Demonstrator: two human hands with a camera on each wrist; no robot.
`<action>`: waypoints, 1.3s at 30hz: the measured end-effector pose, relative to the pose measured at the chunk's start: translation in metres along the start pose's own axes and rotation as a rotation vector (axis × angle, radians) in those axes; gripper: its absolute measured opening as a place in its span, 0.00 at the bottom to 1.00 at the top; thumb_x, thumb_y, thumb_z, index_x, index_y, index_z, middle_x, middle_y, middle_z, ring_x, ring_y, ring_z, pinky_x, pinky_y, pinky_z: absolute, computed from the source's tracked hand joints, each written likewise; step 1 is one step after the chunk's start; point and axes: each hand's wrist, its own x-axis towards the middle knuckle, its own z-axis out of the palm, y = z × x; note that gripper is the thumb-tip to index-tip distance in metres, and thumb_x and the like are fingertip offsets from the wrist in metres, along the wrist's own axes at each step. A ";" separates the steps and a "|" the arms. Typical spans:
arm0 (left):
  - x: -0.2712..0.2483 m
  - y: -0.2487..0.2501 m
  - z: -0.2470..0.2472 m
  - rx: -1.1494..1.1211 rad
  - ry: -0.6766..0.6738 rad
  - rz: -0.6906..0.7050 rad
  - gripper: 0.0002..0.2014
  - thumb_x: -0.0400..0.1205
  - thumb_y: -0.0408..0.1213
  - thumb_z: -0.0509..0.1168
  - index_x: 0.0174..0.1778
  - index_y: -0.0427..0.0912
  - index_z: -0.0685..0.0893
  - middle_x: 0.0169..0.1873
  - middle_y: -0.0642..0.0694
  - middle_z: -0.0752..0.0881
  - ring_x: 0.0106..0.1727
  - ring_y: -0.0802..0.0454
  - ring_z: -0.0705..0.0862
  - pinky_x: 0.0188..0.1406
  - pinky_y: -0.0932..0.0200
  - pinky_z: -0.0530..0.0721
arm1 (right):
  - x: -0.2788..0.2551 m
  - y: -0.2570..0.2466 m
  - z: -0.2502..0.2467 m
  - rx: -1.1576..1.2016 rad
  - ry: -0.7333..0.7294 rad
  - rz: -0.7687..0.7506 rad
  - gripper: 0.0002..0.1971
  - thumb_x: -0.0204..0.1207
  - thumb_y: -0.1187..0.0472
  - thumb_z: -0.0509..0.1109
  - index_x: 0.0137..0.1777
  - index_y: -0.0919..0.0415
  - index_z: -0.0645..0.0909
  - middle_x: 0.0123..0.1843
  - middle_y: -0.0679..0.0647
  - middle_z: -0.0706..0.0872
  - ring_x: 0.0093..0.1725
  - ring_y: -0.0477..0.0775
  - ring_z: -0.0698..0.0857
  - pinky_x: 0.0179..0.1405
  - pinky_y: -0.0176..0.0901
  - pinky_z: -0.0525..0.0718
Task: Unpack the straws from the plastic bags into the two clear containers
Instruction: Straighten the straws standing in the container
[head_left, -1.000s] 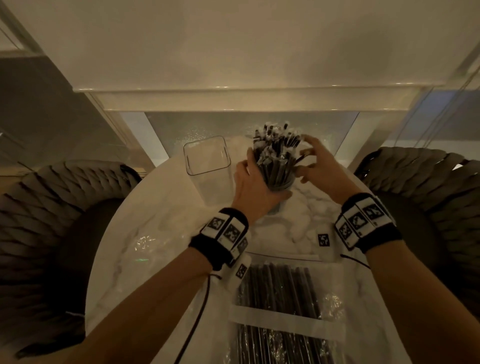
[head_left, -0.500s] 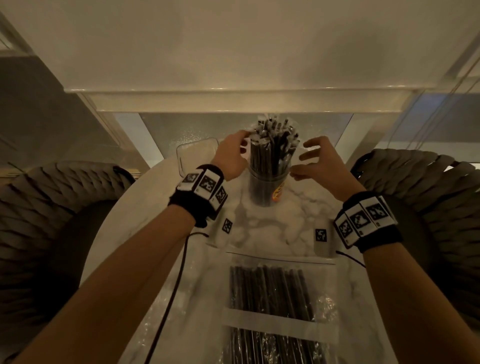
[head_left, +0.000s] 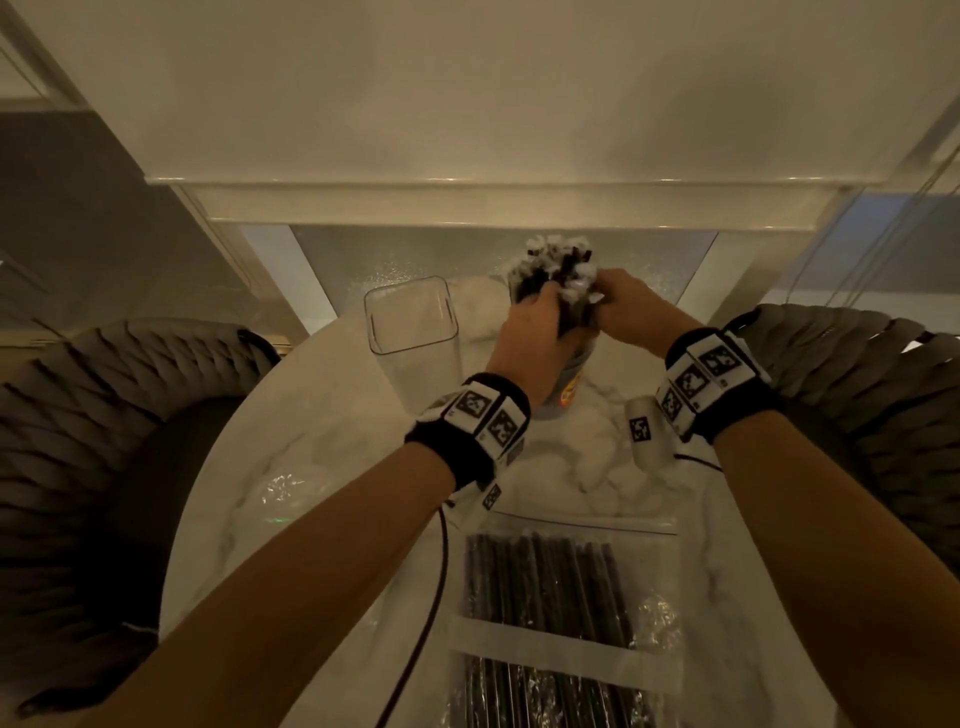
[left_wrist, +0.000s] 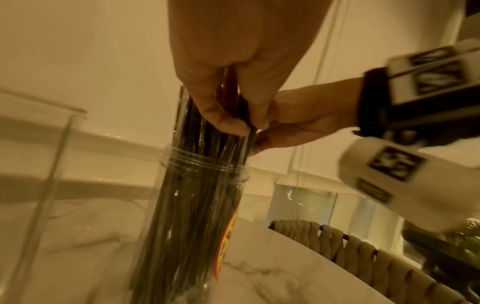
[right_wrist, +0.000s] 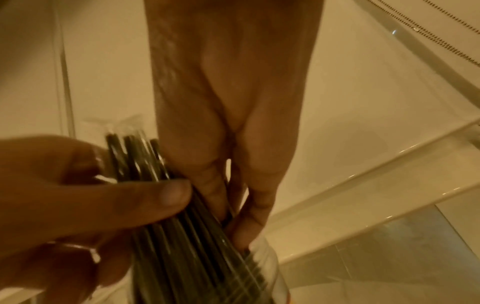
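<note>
The left hand (head_left: 535, 332) curls round the left side of the bunch of black straws (left_wrist: 215, 115), thumb and fingers pinching them just above the jar mouth. The right hand (head_left: 623, 306) closes on the same bunch from the right, its fingers (right_wrist: 249, 205) pressed into the straws at the rim. Both wrists are raised over the desk (head_left: 322, 447), forearms reaching to the far side, palms facing each other.

The straws stand upright in the round clear jar (left_wrist: 197, 205), at the far middle of the desk, their wrapped tips poking well above it. They look light, thin, springy and slick in their wrappers, so a bunch likely splays or slips; gripping it together near the rim seems best. The square clear container (head_left: 413, 332) stands just left of the jar, holding nothing. Nearer lies a plastic bag (head_left: 566, 613) with straws inside, flat and unopened.
</note>
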 end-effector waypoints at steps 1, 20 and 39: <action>-0.004 0.003 0.001 0.000 -0.012 0.011 0.19 0.78 0.40 0.70 0.59 0.33 0.78 0.55 0.34 0.86 0.56 0.39 0.84 0.50 0.61 0.78 | 0.002 0.000 -0.001 0.002 -0.026 0.013 0.16 0.71 0.76 0.61 0.57 0.69 0.82 0.56 0.62 0.86 0.58 0.62 0.82 0.59 0.56 0.82; 0.018 -0.032 -0.034 0.062 -0.277 -0.063 0.36 0.66 0.34 0.79 0.70 0.37 0.74 0.65 0.36 0.79 0.66 0.37 0.78 0.62 0.48 0.80 | -0.030 0.012 0.049 0.102 0.178 0.122 0.27 0.75 0.63 0.71 0.73 0.68 0.69 0.67 0.69 0.76 0.64 0.71 0.77 0.54 0.48 0.75; 0.029 -0.002 -0.052 -0.149 -0.134 -0.085 0.36 0.60 0.48 0.82 0.62 0.41 0.76 0.58 0.46 0.85 0.57 0.51 0.83 0.60 0.51 0.83 | 0.008 -0.030 -0.019 0.241 0.034 0.088 0.16 0.76 0.76 0.54 0.59 0.60 0.71 0.42 0.46 0.75 0.39 0.41 0.73 0.28 0.25 0.73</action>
